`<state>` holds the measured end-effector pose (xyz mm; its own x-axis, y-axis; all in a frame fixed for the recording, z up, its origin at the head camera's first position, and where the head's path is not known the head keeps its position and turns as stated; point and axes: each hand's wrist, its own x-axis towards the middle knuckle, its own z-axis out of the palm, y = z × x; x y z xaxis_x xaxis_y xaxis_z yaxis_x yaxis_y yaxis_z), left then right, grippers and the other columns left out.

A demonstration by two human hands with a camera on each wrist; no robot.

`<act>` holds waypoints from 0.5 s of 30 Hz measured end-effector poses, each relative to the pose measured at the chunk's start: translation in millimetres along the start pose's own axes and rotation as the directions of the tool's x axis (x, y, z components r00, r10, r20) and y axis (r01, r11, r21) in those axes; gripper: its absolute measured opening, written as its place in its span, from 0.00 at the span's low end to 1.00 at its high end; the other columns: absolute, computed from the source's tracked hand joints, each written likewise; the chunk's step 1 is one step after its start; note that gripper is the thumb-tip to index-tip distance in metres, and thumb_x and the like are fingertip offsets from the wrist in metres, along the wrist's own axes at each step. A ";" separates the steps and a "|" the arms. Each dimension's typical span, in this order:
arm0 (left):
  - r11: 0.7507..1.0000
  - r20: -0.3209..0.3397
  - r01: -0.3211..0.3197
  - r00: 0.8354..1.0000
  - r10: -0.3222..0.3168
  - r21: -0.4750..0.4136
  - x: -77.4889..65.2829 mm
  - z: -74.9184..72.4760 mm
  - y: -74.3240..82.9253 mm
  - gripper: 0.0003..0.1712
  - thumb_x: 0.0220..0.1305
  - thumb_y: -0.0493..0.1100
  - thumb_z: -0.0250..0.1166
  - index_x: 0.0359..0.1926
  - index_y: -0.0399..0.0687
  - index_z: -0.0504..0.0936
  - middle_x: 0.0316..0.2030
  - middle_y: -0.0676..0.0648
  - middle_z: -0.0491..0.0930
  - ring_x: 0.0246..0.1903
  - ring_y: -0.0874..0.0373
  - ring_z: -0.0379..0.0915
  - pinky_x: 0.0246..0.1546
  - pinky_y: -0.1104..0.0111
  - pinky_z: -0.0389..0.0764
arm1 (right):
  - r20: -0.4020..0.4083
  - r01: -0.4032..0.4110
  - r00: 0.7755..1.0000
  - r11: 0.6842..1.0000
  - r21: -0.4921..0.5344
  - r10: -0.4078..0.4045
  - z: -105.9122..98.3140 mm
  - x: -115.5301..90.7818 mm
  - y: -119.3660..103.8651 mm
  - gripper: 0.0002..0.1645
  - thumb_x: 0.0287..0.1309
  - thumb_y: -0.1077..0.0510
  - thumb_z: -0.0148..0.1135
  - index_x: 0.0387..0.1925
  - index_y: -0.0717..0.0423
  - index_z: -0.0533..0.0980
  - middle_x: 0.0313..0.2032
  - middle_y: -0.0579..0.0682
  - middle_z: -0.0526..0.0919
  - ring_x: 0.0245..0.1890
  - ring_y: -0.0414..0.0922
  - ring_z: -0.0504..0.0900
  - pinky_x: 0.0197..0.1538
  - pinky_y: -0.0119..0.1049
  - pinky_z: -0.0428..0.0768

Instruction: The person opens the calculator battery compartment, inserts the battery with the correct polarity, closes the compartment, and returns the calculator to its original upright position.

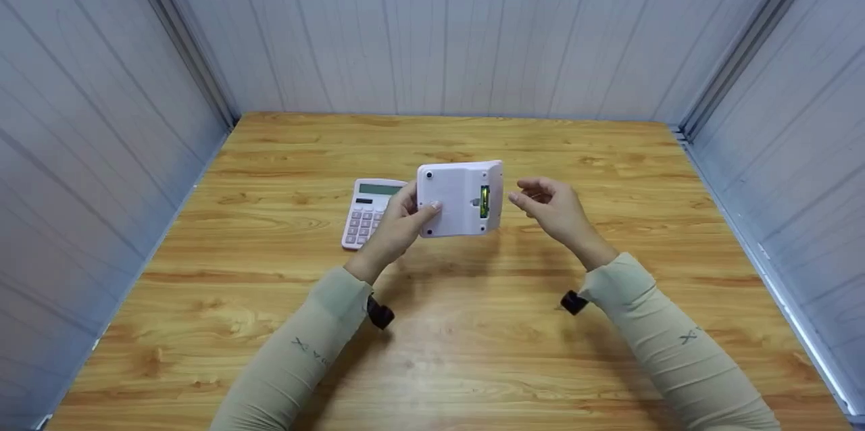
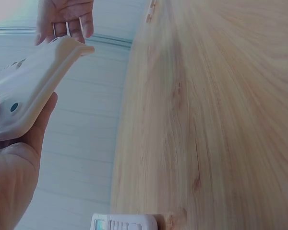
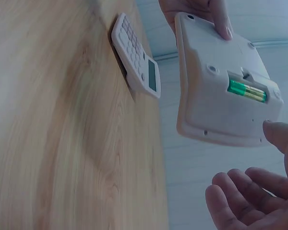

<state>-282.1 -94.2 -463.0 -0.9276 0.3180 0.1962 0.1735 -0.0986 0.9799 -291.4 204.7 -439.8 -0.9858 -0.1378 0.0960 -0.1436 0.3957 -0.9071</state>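
My left hand [image 1: 399, 225] grips a pale pink calculator [image 1: 449, 205] by one end, thumb across its back and fingers beneath. Its underside faces up, with small dark round feet at the corners. The battery slot is uncovered, and a green and gold battery [image 3: 247, 90] lies in it. To the right of the calculator my right hand [image 1: 557, 211] is raised, apart from it, with nothing between its loosely bent fingers. A second pale pink calculator [image 1: 361, 218] lies face up on the table, its keys and display showing; the left hand partly covers it in the head view.
The wood-grain table [image 1: 284, 323] stretches out below both hands. Pale panel walls [image 1: 439, 32] stand at its back and both sides. A small black device [image 1: 380, 314] sits at the left wrist, another [image 1: 574, 302] at the right.
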 end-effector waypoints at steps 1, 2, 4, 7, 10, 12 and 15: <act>1.000 0.002 -0.001 1.000 0.001 0.000 0.2 -0.1 0.1 0.28 0.81 0.34 0.59 0.77 0.36 0.68 0.64 0.31 0.81 0.63 0.42 0.83 0.60 0.47 0.88 | -0.002 0.002 1.000 1.000 -0.005 -0.002 -2.6 -0.9 1.0 0.26 0.74 0.53 0.70 0.63 0.67 0.81 0.48 0.57 0.86 0.42 0.39 0.83 0.44 0.27 0.85; 1.000 0.004 -0.001 1.000 0.001 0.001 0.3 0.0 0.4 0.28 0.81 0.34 0.59 0.77 0.36 0.68 0.64 0.31 0.81 0.63 0.42 0.83 0.60 0.47 0.88 | -0.005 0.002 1.000 1.000 -0.005 -0.002 -5.1 -1.6 1.9 0.26 0.74 0.53 0.70 0.63 0.67 0.81 0.48 0.57 0.86 0.42 0.38 0.83 0.44 0.26 0.85; 1.000 0.006 0.002 1.000 -0.002 0.002 0.6 0.2 0.9 0.29 0.81 0.35 0.59 0.78 0.37 0.68 0.64 0.32 0.81 0.64 0.42 0.83 0.60 0.47 0.88 | -0.009 0.002 1.000 1.000 -0.010 -0.003 -9.9 -3.2 4.1 0.26 0.74 0.53 0.70 0.63 0.67 0.81 0.48 0.57 0.87 0.41 0.38 0.83 0.43 0.26 0.85; 1.000 0.011 0.007 1.000 -0.007 0.002 1.5 0.8 1.2 0.28 0.81 0.35 0.59 0.78 0.38 0.69 0.65 0.32 0.81 0.64 0.42 0.82 0.60 0.47 0.88 | -0.011 0.009 1.000 1.000 -0.028 -0.010 -17.8 -5.5 8.6 0.27 0.74 0.53 0.70 0.64 0.67 0.80 0.48 0.57 0.87 0.41 0.37 0.83 0.43 0.26 0.85; 1.000 0.010 0.009 1.000 -0.009 0.010 2.6 1.4 1.6 0.28 0.81 0.36 0.59 0.77 0.38 0.69 0.65 0.33 0.81 0.64 0.42 0.82 0.60 0.47 0.88 | -0.019 0.018 1.000 0.999 -0.046 -0.019 -25.6 -8.1 12.9 0.27 0.74 0.53 0.71 0.65 0.68 0.80 0.48 0.56 0.87 0.41 0.36 0.83 0.43 0.26 0.85; 1.000 0.003 0.008 1.000 -0.008 0.016 3.2 1.4 1.9 0.27 0.81 0.35 0.59 0.77 0.38 0.70 0.64 0.33 0.81 0.63 0.42 0.83 0.60 0.47 0.88 | -0.024 0.022 0.999 0.998 -0.060 -0.023 -30.2 -9.4 15.6 0.27 0.73 0.54 0.71 0.65 0.67 0.80 0.48 0.57 0.87 0.41 0.35 0.83 0.44 0.25 0.84; 1.000 -0.013 0.010 1.000 -0.010 0.021 3.6 0.8 2.1 0.27 0.80 0.36 0.60 0.76 0.39 0.71 0.64 0.34 0.82 0.63 0.42 0.83 0.59 0.47 0.89 | -0.028 0.025 0.999 0.996 -0.080 -0.028 -36.0 -11.6 18.9 0.28 0.73 0.54 0.72 0.66 0.67 0.80 0.49 0.58 0.87 0.42 0.36 0.83 0.44 0.23 0.83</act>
<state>-284.8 -92.5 -460.2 -0.9336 0.3065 0.1858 0.1708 -0.0753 0.9824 -285.8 246.5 -443.3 -0.9835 -0.1231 0.1324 -0.1750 0.4637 -0.8685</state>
